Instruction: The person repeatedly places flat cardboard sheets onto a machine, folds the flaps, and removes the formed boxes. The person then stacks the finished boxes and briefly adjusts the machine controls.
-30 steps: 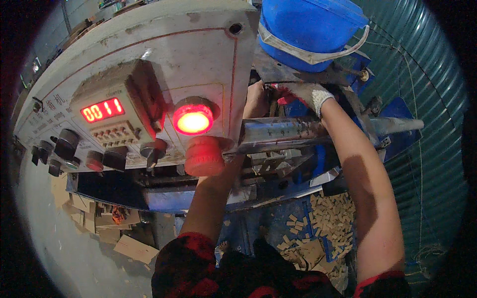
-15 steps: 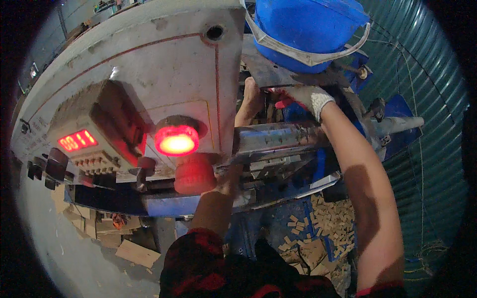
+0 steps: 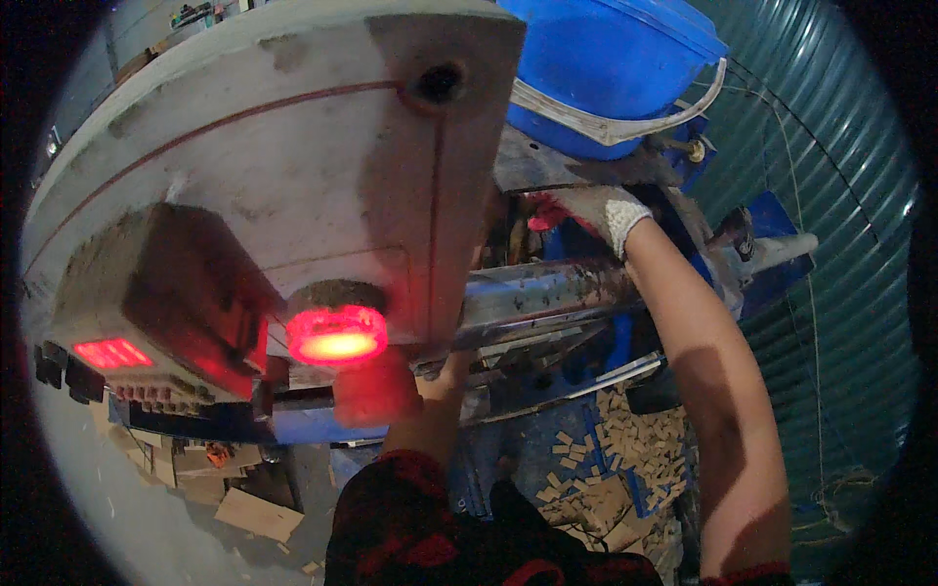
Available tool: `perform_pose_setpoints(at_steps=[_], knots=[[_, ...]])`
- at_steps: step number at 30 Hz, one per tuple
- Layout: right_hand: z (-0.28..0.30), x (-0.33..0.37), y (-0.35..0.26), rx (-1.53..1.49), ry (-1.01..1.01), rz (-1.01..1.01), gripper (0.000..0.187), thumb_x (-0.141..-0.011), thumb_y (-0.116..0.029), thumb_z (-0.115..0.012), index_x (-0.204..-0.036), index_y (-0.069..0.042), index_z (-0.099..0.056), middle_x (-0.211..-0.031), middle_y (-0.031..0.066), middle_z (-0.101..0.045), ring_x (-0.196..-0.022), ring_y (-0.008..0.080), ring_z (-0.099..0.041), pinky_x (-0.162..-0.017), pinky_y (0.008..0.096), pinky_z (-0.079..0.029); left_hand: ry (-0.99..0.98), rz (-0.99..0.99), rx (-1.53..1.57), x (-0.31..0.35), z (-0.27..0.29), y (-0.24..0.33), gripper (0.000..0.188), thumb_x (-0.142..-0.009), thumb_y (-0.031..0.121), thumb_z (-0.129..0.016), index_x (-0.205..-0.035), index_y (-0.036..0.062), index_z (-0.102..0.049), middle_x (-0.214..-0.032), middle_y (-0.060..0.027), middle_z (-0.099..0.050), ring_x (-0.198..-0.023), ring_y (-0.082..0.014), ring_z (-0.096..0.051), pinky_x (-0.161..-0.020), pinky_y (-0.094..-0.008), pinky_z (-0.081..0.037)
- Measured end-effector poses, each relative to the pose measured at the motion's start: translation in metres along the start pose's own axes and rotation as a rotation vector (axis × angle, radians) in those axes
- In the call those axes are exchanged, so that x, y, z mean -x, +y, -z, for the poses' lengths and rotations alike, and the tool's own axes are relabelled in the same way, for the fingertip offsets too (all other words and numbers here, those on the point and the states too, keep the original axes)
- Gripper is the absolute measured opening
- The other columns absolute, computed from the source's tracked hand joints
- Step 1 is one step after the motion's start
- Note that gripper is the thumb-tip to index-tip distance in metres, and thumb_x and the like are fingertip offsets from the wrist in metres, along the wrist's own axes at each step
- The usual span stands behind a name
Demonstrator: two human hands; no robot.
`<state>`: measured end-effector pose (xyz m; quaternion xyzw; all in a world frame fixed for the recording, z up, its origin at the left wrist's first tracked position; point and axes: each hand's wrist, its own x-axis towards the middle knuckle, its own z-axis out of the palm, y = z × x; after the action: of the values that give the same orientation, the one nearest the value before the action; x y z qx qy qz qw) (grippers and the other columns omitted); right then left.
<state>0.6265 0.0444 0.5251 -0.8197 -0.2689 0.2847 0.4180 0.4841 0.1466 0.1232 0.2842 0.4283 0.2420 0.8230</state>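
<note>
My right hand point(image 3: 584, 209), in a pale knit glove with red fingers, reaches into the dark opening of a machine below a blue bucket point(image 3: 606, 73). Its fingers look bent and held together; what lies between them is too dark to make out. A metal bar point(image 3: 547, 291) crosses the machine just nearer than that hand. My left forearm point(image 3: 430, 410) passes behind a grey control panel point(image 3: 322, 176), which hides nearly all of my left hand. On the panel glow a red lamp point(image 3: 337, 337) and a red display point(image 3: 112, 353). A red mushroom button point(image 3: 376, 393) sits below the lamp.
Many small wooden pieces point(image 3: 640, 439) lie in a heap under the machine. Flat offcuts point(image 3: 259, 515) are spread on the floor at the left. A green corrugated wall point(image 3: 831, 322) with a hanging cord rises at the right. A metal rod end point(image 3: 787, 249) sticks out toward it.
The view has shifted, so the panel now covers more, including the left hand that showed past its edge. My right hand stays in the opening, its fingers slightly more bent.
</note>
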Motion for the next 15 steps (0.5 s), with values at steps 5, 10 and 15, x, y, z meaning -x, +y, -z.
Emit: perform_pose_setpoints(at_steps=[5,10,15], knots=[[-0.001,0.005,-0.005,0.002,0.016,-0.068,0.04,-0.089,-0.028,-0.058,-0.123,-0.007,-0.056,-0.111,0.0078,-0.061,-0.078,0.0161,-0.06,-0.073,0.0293,-0.05,-0.01,0.003,-0.004,-0.001,-0.002,-0.001,0.03,-0.088,0.036,-0.058,-0.097,0.0083,-0.061,-0.085,-0.0046,-0.06,-0.074,-0.0161,-0.057,-0.064,-0.0327,-0.048],[-0.008,0.007,-0.007,-0.084,0.047,0.003,0.04,-0.09,-0.027,-0.058,-0.123,-0.005,-0.055,-0.11,0.0072,-0.061,-0.077,0.0163,-0.059,-0.069,0.0286,-0.051,-0.013,-0.001,-0.003,-0.001,0.0,0.001,0.029,-0.087,0.036,-0.059,-0.097,0.0083,-0.061,-0.084,-0.0043,-0.06,-0.074,-0.0155,-0.057,-0.064,-0.0325,-0.048],[-0.006,0.007,-0.009,0.033,0.045,-0.097,0.04,-0.093,-0.035,-0.049,-0.122,-0.009,-0.056,-0.106,0.005,-0.066,-0.086,0.0114,-0.064,-0.066,0.0249,-0.043,-0.043,-0.016,0.0,-0.004,-0.007,0.016,0.029,-0.087,0.036,-0.06,-0.096,0.0083,-0.062,-0.084,-0.004,-0.06,-0.074,-0.0149,-0.056,-0.063,-0.0322,-0.048]])
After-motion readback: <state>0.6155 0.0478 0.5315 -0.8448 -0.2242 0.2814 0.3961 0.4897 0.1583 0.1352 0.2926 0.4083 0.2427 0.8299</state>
